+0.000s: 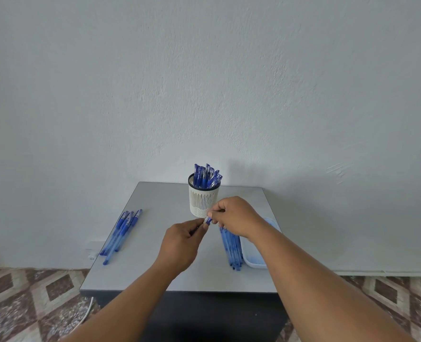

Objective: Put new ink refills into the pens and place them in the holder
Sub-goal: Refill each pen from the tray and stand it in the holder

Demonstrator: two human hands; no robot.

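A: What do the hands hold?

B: The left hand and right hand both pinch one small blue plastic pen, just in front of the white slotted plastic holder.

A: Any tip?

B: Keep it straight. Twist gently.

Soft daylight, perhaps slight wide-angle distortion.

White slotted holder with a dark rim, full of blue pens, on a pale grey tabletop; left of the holder, blue pens in a pile; right of it, light blue refills beside a pale blue tray; floor patterned in brown and cream diamonds; wall white
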